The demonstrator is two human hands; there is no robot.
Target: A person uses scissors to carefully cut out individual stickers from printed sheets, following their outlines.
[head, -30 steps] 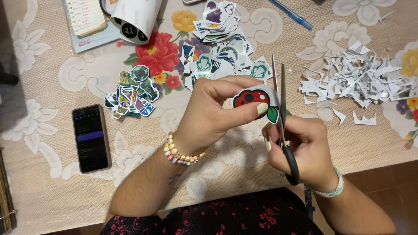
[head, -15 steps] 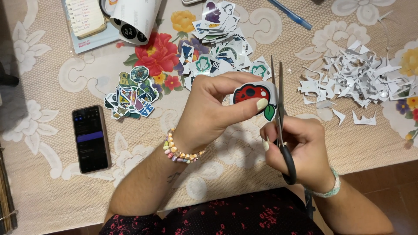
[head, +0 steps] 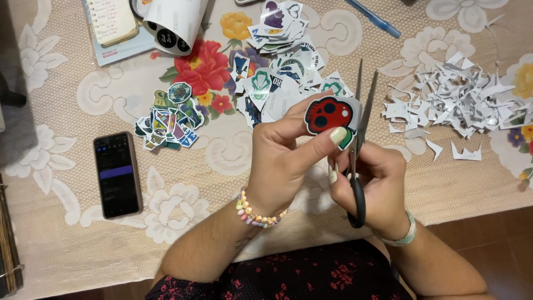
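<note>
Two hands meet above the table edge over a floral lace tablecloth (head: 66, 222). The left hand (head: 283, 161) pinches a red-and-black sticker (head: 327, 114) between thumb and forefinger, held face-up just left of the blades. The right hand (head: 377, 183) is closed through the loops of black-handled scissors (head: 358, 144), whose blades stand slightly parted and point away from the body, touching the sticker's right margin. The sticker is judged light, thin and flexible, with a glossy face that may slip; it is best gripped near the uncut edge, close to the cutting line, so that it does not bend. Beyond the left hand lie a pile of uncut stickers (head: 283, 61) and, further left, a small heap of trimmed ones (head: 169, 114); a dark phone (head: 116, 173) lies well to its left. White paper offcuts (head: 455, 100) spread beyond the right hand. Compared with half a second ago, the blades have opened a little and the sticker sits slightly lower against them.
</note>
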